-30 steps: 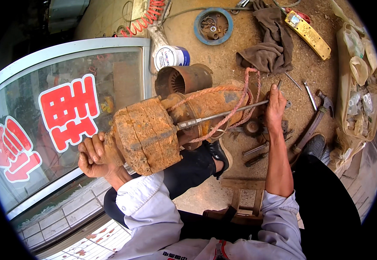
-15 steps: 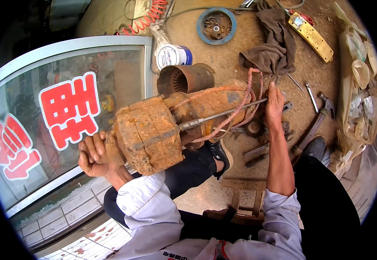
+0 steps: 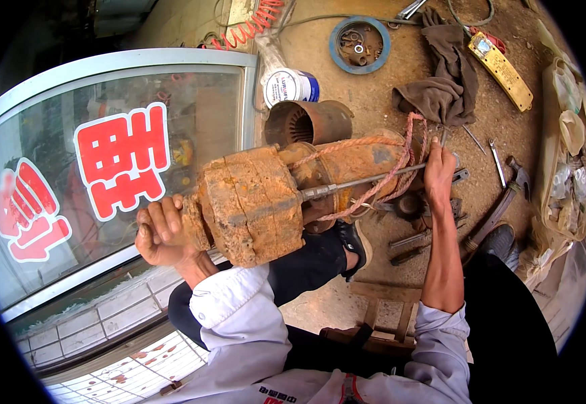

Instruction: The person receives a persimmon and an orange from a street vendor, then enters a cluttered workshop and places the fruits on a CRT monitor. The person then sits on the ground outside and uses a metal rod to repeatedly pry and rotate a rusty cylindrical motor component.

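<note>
The rusty casting (image 3: 252, 209) lies slantwise before the person, partly over the left leg, a pink rope (image 3: 347, 142) looped about its far part. The left hand (image 3: 163, 232) has its fingers curled around the narrow end; the right hand (image 3: 439, 172) is closed on the far end of a steel rod (image 3: 367, 180) alongside. I'd brace the casting firmly, keep the rod straight and the rope clear of it. Beyond sits a ribbed cylinder (image 3: 333, 122); a hammer (image 3: 498, 205) lies rightward.
</note>
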Tool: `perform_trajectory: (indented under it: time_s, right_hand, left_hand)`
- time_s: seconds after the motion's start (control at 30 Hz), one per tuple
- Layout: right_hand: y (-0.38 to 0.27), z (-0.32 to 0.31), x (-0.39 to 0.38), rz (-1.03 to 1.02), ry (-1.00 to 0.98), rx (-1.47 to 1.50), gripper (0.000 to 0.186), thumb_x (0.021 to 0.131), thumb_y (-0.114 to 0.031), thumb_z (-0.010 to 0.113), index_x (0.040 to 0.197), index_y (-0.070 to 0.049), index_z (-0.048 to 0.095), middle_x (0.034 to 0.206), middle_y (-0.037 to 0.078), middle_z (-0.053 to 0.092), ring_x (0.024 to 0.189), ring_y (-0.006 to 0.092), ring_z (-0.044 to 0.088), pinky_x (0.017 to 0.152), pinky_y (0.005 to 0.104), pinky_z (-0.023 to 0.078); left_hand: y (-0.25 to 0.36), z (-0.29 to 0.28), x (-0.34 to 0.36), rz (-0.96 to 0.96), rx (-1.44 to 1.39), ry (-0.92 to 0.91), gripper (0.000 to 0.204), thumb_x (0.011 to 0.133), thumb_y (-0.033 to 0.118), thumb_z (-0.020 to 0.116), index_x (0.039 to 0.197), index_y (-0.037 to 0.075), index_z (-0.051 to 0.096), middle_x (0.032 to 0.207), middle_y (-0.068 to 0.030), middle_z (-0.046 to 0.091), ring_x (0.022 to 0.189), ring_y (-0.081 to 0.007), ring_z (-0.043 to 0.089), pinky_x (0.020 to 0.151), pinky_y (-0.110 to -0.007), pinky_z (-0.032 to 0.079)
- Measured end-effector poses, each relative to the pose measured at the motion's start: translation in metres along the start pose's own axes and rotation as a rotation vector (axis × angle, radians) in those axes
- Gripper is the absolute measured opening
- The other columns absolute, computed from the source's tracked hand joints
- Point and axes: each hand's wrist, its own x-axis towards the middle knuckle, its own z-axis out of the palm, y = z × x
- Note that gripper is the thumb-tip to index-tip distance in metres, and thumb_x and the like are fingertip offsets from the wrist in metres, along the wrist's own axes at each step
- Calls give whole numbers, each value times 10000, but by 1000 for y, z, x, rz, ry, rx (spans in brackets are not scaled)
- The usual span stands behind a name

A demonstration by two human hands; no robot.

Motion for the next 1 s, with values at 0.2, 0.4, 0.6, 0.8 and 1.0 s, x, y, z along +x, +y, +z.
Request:
perform_trajectory:
  time_s: [0.2,0.4,0.6,0.8,1.0]
  right_hand:
    - [-28,-26,43,-58,-715,-470,392,887,-253,461,761,116,502,597,191,515,589,279,543,591,455,445]
    - [-66,-36,35,269,-833,-575,367,856,-253,476,807,109,514,628,157,573,593,345,585,627,472,498]
    - [-14,-33,19,-145,-502,-439,433,895,-293,468,723,101,518,593,234,508,651,315,615,639,453,454]
    - [3,-28,-16,26,-185,-197,442,927,-348,485,785,60,574,742,314,577,766,503,570,683,493,426]
    - [-5,-27,-17,53,-112,-299,432,950,-326,469,838,68,605,810,344,584,817,527,560,707,521,433]
  left_hand:
    - [8,-2,2,-5,9,-55,274,841,220,538,618,186,382,571,28,493,617,-138,496,804,-365,361]
    - [-2,-3,9,-21,-58,-109,284,835,217,534,604,188,371,555,34,483,609,-143,499,814,-363,362]
    - [-2,28,12,11,54,188,260,867,241,568,672,137,430,706,-56,525,704,-186,508,816,-375,406]
    - [0,64,14,3,187,637,296,895,266,651,737,88,475,705,-70,493,749,-223,521,751,-368,464]
    - [-3,78,18,-4,84,516,362,927,350,610,704,105,463,645,-56,472,686,-233,525,698,-364,468]
